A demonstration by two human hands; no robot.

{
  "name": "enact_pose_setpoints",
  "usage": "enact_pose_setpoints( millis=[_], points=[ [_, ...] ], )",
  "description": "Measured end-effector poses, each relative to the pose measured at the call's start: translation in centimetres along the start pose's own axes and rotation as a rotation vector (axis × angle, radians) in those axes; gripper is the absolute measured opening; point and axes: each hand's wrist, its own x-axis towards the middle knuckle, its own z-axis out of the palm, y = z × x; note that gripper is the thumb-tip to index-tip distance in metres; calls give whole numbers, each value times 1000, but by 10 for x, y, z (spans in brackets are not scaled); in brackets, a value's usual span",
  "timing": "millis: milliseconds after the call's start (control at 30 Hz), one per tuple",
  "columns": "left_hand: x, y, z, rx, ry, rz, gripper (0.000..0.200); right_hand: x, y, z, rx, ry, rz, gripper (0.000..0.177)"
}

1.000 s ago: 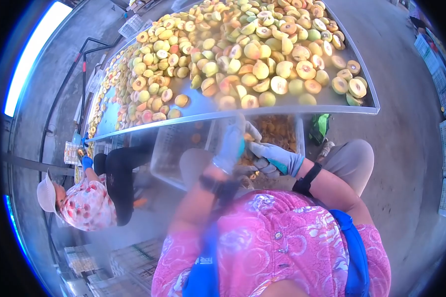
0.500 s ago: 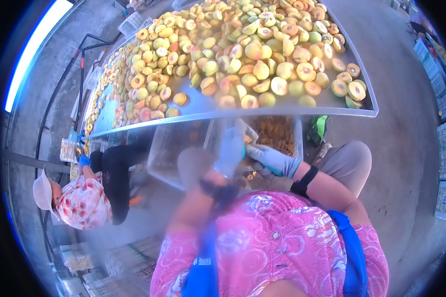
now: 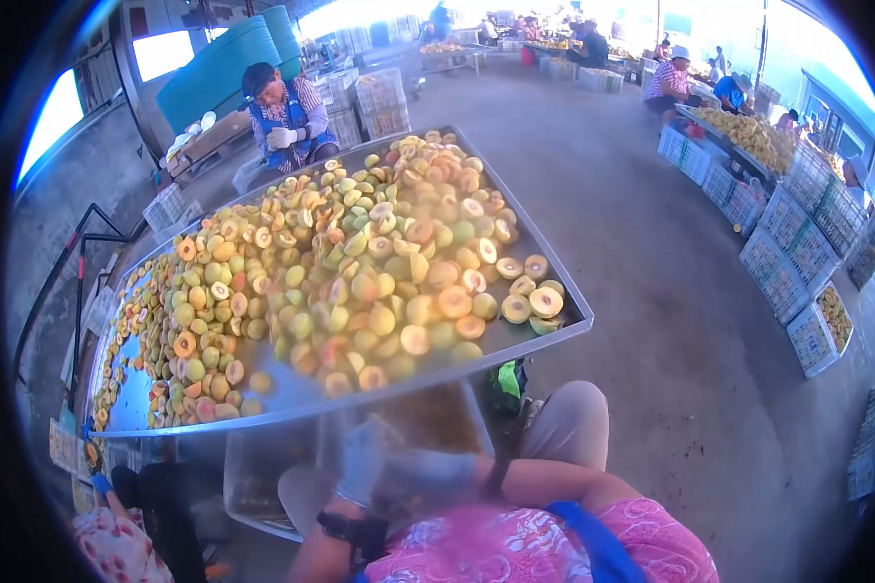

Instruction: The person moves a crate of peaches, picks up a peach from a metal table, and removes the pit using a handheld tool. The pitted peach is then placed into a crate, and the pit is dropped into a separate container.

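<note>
metal tray (image 3: 292, 389) left of centre, heaped with fruit (image 3: 360, 262); i see gloved left hand (image 3: 363, 462) near its front edge, then gloved right hand (image 3: 440, 469), blurred, just beside; can't tell if either's fingers are apart or clamped.

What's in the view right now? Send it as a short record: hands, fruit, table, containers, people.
Left hand: gloved, near the front edge of the table; grip unclear
Right hand: blurred, beside the left; anything held cannot be made out
Fruit: fruit halves heaped on the table, some cut face up
Table: metal rim, bare patches along the near side
Containers: crate below the near edge; stacked crates at right
People: co-worker in white gloves beyond the table; others farther back
</note>
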Motion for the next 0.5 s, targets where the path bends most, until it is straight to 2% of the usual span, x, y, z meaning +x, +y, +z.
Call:
enact_pose_setpoints(
  millis=[67,100,167,200,267,300,333,400,433,467,500],
  points=[
    [1,5,-6,-98,-73,-83,65,3,8,-10,207,-106,172,48],
    [1,2,-8,-100,-73,-79,65,1,5,-9,203,-104,169,48],
    [1,-9,-9,-184,-93,-165,67,-5,-1,-8,366,-160,314,50],
    [0,-6,-8,-186,-107,-158,67,3,13,-14,368,-149,302,50],
    [-3,1,-7,-328,-97,-112,69,35,52,-32,177,-384,6,47],
    [-4,-5,-8,-391,-76,-158,69,42,48,-38,117,-448,32,43],
    [-5,-8,-9,-390,-103,-150,69,40,44,-35,119,-428,13,43],
    [-7,-8,-11,-328,-64,-181,70,30,38,-23,569,-305,318,39],
    [-7,-9,-9,-304,-54,-91,67,23,32,-16,510,-267,258,40],
    [-5,-9,-9,-306,-86,-83,67,29,34,-22,519,-246,232,40],
    [-5,-6,-10,-137,-85,-25,65,37,43,-29,513,-305,248,24]
  ],
)
